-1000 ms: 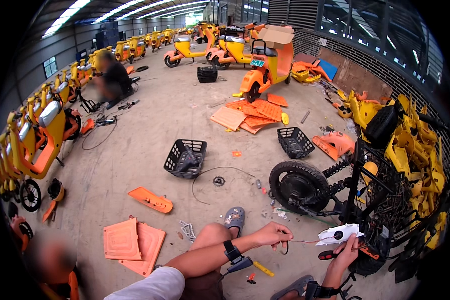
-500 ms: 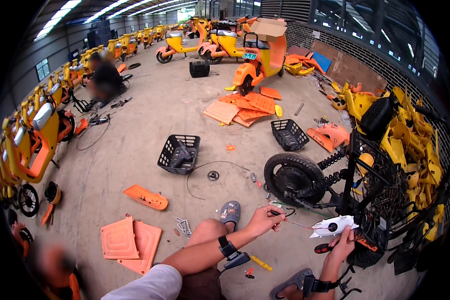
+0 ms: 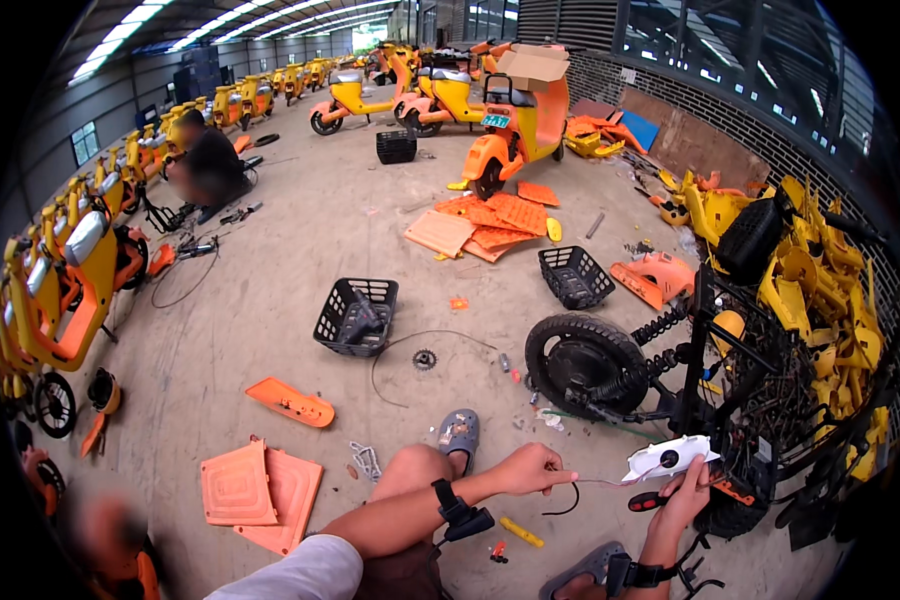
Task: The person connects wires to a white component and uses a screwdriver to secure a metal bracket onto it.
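Observation:
My left hand (image 3: pixel 530 468) is closed in a pinch on a thin cable (image 3: pixel 598 482), whose black end (image 3: pixel 574 500) curves down below the fingers. The cable runs right, roughly level, to a white plastic housing (image 3: pixel 660 460) with a round black centre. My right hand (image 3: pixel 686 492) grips that housing along its lower right side. A red-and-black tool handle (image 3: pixel 648 501) sticks out beside the right fingers; its other end is hidden. Just beyond the housing stands a stripped black scooter frame (image 3: pixel 705 350) with a rear wheel (image 3: pixel 585 365) and coil shocks.
Black baskets (image 3: pixel 355 318) (image 3: pixel 576 278) stand on the floor ahead. Orange panels (image 3: pixel 238 485) and a yellow-handled tool (image 3: pixel 522 532) lie near my feet. Yellow body parts (image 3: pixel 820 290) pile up at the right. Another person (image 3: pixel 210 160) crouches at the far left beside rows of scooters.
My left hand has moved slightly down, and the cable looks straighter. Its black end now hangs below the fingers. My right hand keeps its grip on the housing.

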Tool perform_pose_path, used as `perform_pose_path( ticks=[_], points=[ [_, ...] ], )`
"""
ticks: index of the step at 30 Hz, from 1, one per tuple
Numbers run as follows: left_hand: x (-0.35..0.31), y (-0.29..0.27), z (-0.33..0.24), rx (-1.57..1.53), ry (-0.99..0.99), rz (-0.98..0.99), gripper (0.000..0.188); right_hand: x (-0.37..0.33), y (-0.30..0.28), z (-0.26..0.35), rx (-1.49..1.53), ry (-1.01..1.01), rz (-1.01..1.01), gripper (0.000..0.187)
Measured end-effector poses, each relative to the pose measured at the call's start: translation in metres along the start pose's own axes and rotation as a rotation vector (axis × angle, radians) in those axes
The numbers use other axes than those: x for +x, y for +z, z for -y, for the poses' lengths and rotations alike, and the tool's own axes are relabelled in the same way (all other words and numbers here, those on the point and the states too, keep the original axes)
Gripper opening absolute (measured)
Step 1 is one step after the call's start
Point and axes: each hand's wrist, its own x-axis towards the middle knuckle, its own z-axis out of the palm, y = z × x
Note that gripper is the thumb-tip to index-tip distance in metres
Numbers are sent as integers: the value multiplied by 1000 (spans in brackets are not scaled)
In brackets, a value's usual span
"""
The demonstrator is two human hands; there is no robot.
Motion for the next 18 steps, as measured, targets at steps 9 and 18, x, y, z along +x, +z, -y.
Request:
perform_pose_path(
  ticks=[9,18],
  points=[
    [-2,-4,-1,-44,-66,47,21,-3,1,-3,-149,157,-78,23],
    [-5,16,-28,-101,-263,182,15,4,-3,-3,80,93,-8,29]
  ],
)
